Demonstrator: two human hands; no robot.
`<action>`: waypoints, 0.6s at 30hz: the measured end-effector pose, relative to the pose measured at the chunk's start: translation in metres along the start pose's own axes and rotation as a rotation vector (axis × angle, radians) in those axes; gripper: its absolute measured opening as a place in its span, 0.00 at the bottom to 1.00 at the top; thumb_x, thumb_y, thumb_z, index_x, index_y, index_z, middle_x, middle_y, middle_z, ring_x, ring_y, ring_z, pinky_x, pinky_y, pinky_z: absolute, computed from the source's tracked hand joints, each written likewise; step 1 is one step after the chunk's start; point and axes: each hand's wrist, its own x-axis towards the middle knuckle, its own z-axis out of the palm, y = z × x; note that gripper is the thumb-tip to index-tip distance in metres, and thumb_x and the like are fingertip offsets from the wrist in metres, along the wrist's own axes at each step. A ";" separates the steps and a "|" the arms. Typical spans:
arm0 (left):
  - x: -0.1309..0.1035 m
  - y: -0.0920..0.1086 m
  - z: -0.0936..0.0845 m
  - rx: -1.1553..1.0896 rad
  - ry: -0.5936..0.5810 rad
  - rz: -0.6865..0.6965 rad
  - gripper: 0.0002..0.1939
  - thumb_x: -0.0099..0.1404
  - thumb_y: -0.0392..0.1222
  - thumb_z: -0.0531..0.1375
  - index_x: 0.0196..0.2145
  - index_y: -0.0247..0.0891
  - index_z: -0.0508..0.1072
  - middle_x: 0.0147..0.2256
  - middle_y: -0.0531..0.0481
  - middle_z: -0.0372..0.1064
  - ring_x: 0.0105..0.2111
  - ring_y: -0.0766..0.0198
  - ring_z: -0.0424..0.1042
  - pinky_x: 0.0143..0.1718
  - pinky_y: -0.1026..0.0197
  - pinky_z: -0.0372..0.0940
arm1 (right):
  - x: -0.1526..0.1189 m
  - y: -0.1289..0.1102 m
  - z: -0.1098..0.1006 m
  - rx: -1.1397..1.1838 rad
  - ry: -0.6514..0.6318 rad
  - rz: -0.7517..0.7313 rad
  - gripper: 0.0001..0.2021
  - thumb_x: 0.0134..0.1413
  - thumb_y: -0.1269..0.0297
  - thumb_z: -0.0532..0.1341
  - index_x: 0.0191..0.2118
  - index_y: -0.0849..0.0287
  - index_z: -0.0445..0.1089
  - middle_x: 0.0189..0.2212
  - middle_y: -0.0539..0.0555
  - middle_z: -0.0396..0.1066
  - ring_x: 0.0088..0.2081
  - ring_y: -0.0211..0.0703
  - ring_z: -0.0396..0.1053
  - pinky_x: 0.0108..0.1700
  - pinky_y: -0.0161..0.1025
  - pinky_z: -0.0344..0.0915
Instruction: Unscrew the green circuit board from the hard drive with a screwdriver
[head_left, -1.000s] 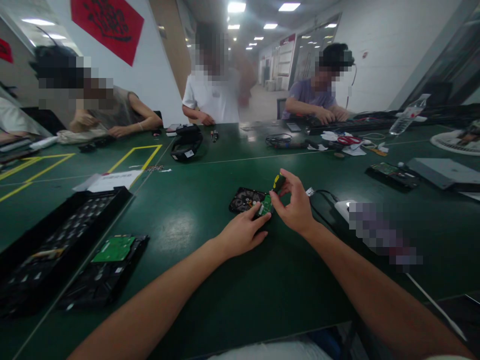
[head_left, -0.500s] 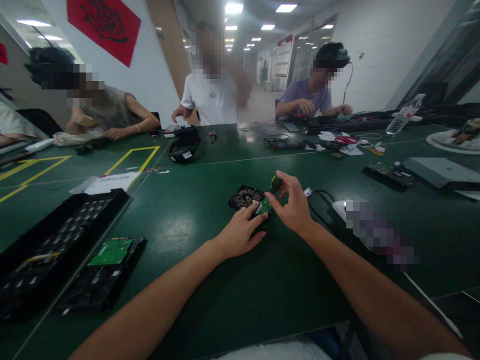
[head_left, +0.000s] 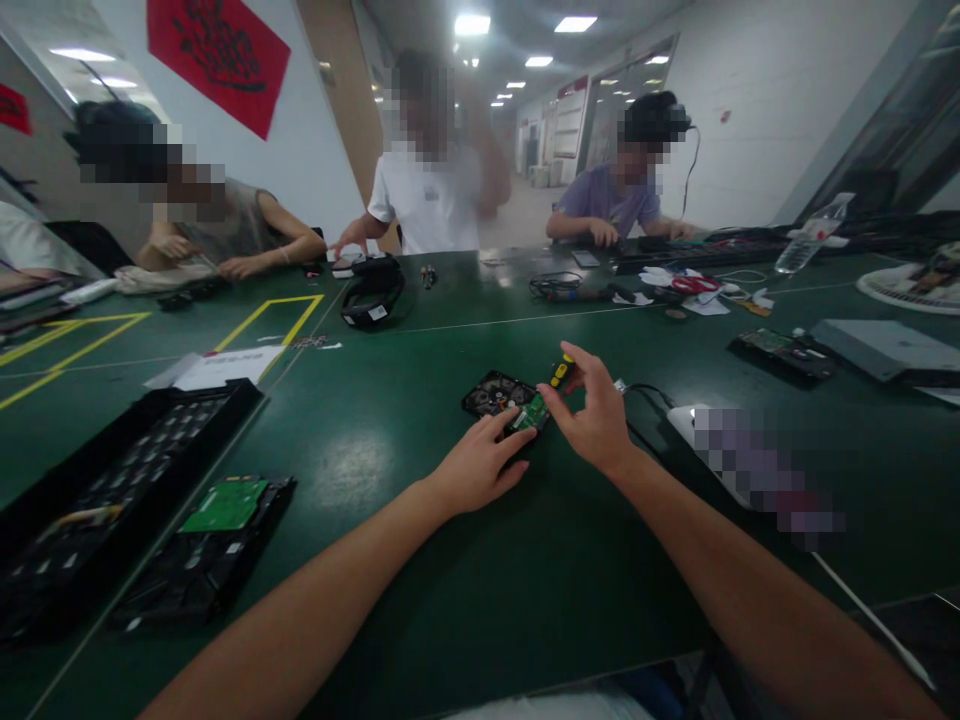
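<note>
A black hard drive [head_left: 491, 393] with a green circuit board [head_left: 535, 412] at its right lies on the dark green table [head_left: 420, 620]. My left hand [head_left: 480, 465] rests against the drive's near side, fingers apart, with its fingertips on the board and the drive's edge. Above the board's right side, my right hand [head_left: 596, 410] grips a black and yellow screwdriver [head_left: 561, 371] by the handle between thumb and fingers. The screwdriver's tip is too small to make out.
At left are a long black tray [head_left: 112, 500] and a second drive [head_left: 217, 540]. Rightward lie a white power strip [head_left: 720, 465] with a cable, another drive [head_left: 784, 355] and a grey box [head_left: 885, 350]. Headset [head_left: 373, 290] and people sit across the table.
The screwdriver in my right hand has turned, showing more yellow on its handle. My left hand stays on the drive. The person in white across the table has shifted an arm.
</note>
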 end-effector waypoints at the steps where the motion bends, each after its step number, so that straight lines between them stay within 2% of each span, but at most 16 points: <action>1: 0.000 0.000 0.000 0.004 -0.002 0.003 0.26 0.75 0.48 0.58 0.67 0.41 0.66 0.68 0.33 0.56 0.62 0.44 0.67 0.64 0.37 0.63 | 0.000 -0.001 0.000 0.025 -0.020 0.000 0.31 0.66 0.60 0.63 0.71 0.47 0.55 0.53 0.59 0.72 0.40 0.49 0.75 0.47 0.56 0.80; 5: 0.001 0.001 0.000 0.030 -0.003 0.008 0.26 0.75 0.49 0.57 0.66 0.38 0.66 0.68 0.31 0.56 0.61 0.43 0.67 0.64 0.37 0.63 | 0.000 0.000 0.002 0.106 -0.052 0.034 0.34 0.68 0.63 0.60 0.74 0.49 0.49 0.58 0.61 0.70 0.46 0.50 0.77 0.52 0.55 0.79; 11: 0.000 0.003 0.000 0.017 0.008 -0.007 0.24 0.75 0.46 0.57 0.65 0.38 0.66 0.66 0.32 0.59 0.63 0.43 0.66 0.63 0.39 0.66 | -0.001 0.003 0.003 0.045 0.022 0.014 0.32 0.65 0.59 0.65 0.70 0.47 0.56 0.55 0.60 0.71 0.42 0.51 0.77 0.44 0.54 0.81; 16: 0.000 0.002 0.001 -0.013 0.026 -0.020 0.22 0.74 0.46 0.57 0.63 0.40 0.66 0.64 0.33 0.60 0.63 0.44 0.66 0.62 0.39 0.68 | -0.002 0.002 0.002 0.110 -0.044 0.026 0.32 0.68 0.62 0.60 0.73 0.47 0.51 0.57 0.60 0.71 0.47 0.51 0.78 0.51 0.56 0.80; 18: 0.001 0.002 0.001 -0.031 0.035 -0.036 0.23 0.74 0.46 0.58 0.64 0.39 0.65 0.64 0.34 0.62 0.63 0.44 0.66 0.63 0.39 0.67 | -0.002 0.002 0.003 0.114 -0.039 0.037 0.32 0.68 0.62 0.60 0.73 0.47 0.50 0.59 0.60 0.70 0.46 0.50 0.78 0.51 0.56 0.80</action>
